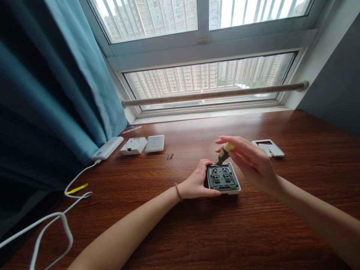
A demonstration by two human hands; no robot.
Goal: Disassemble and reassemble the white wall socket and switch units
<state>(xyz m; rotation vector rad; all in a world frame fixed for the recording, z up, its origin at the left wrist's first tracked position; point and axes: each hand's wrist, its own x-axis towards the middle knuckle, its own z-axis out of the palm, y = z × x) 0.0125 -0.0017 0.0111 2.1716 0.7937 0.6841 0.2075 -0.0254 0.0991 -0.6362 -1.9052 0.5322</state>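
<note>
A square wall switch (225, 182), dark grey inside with a white edge, lies on the table with its inner mechanism facing up. My left hand (199, 183) grips it from the left, fingers along the far side and thumb at the near edge. In my right hand (250, 159) is a screwdriver (223, 154) with a yellow and dark handle, held tilted. Its tip reaches the left part of the switch; whether it sits in a screw is too small to tell. My right fingers are around the top of the handle.
Several small screws (170, 156) lie left of the switch. Behind them are a white socket plate (155, 143) and a white mounting box (133, 146). A white frame with a cover (277, 150) lies right. A power bank (108, 148) with a white cable (80, 174) stands by the curtain (64, 75).
</note>
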